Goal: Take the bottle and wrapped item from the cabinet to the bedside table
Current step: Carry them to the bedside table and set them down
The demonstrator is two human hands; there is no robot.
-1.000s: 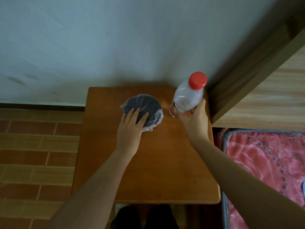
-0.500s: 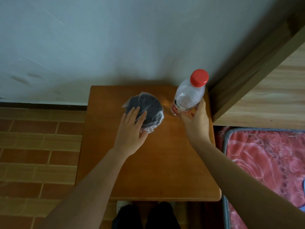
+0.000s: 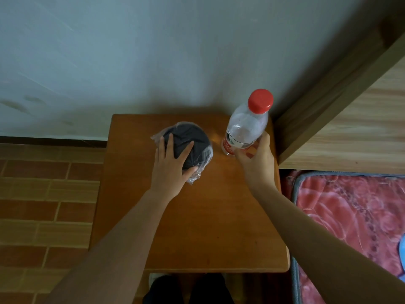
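A clear plastic bottle [image 3: 246, 128] with a red cap and a red label stands at the back right corner of the wooden bedside table [image 3: 208, 220]. My right hand [image 3: 256, 163] wraps around the bottle's lower part. A dark round item wrapped in clear plastic [image 3: 192, 137] lies at the back middle of the table. My left hand [image 3: 169, 172] lies on its near side, fingers spread over the top and thumb pressed against its edge.
The table stands against a pale wall. A wooden headboard [image 3: 361, 139] rises right beside the bottle, and a bed with a pink flowered cover [image 3: 350, 216] lies along the table's right edge. Brick-patterned floor [image 3: 43, 205] is on the left. My dark-trousered legs show below the table's front edge.
Almost nothing has moved. Both hands stay on their objects, and my left thumb has closed in against the wrapped item's near edge.
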